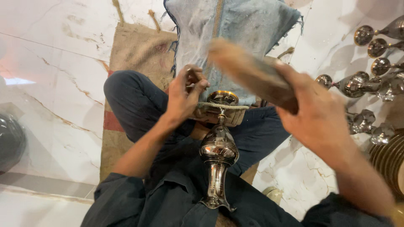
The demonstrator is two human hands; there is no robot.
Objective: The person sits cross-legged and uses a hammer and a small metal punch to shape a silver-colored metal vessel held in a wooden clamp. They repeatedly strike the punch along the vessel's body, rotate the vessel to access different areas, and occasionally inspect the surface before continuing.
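Observation:
A shiny dark metal lamp stand (218, 151) stands upright between my crossed legs, its round gold-rimmed top (223, 97) up. A cord (223, 106) is looped around its neck, with a padded cloth piece just behind it. My left hand (184, 96) pinches the cord's end beside the top. My right hand (313, 115) grips a brown wooden block (248, 71), blurred by motion, raised above and to the right of the stand.
A burlap sack (136, 54) and a worn blue denim cloth (235, 25) lie on the marble floor ahead. Several similar polished metal stands (366, 82) lie at the right. A stack of round brass plates (389, 157) sits at the right edge. A dark round object (10, 141) is at the left.

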